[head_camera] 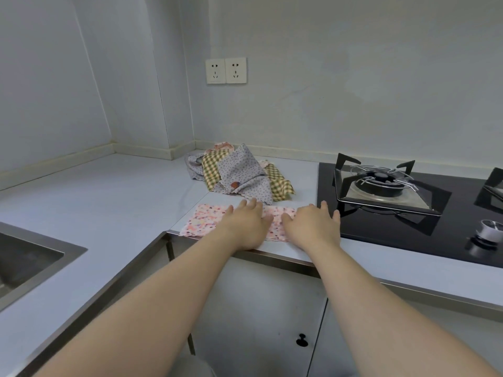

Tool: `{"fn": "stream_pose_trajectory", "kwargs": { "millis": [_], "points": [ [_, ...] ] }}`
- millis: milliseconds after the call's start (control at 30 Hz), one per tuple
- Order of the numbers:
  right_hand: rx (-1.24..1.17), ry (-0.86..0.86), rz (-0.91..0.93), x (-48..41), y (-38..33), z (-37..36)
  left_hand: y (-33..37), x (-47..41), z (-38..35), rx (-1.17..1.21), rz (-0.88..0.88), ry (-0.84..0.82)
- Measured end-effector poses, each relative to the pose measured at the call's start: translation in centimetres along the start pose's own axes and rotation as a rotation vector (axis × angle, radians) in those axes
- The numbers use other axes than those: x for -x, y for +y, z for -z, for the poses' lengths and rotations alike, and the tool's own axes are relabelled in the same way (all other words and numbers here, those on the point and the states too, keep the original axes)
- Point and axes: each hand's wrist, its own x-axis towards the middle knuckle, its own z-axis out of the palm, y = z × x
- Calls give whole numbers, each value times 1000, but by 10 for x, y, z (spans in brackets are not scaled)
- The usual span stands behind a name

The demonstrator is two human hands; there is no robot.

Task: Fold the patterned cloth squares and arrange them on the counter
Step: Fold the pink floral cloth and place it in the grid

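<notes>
A pink cloth [205, 220] with small coloured dots lies flat near the counter's front edge. My left hand [249, 225] lies palm down on its middle with straight fingers. Beside it, my right hand [313, 225] presses flat on the cloth's right end, fingers spread. Behind them sits a loose heap of unfolded cloths [239, 172]: grey-lilac floral ones, yellow-green checked ones and a bit of pink at the back.
A black gas hob [462, 229] with a burner and pan support [378, 183] is close on the right. A steel sink [30, 259] is at the left. The pale counter [109, 202] runs around the corner; two wall sockets [226, 70] are above.
</notes>
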Motion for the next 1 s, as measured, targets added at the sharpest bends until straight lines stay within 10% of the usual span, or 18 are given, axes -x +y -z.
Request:
{"fn": "stream_pose_trajectory", "kwargs": {
  "millis": [733, 900, 1000],
  "points": [
    [-1302, 60, 56, 20, 18, 28, 50, 17, -24, 4, -173, -37],
    [-1356, 55, 48, 17, 18, 26, 50, 29, -2, 250, -277, -36],
    [-1346, 27, 57, 18, 17, 28, 30, 32, 11, 853, -201, -205]
  ]
}}
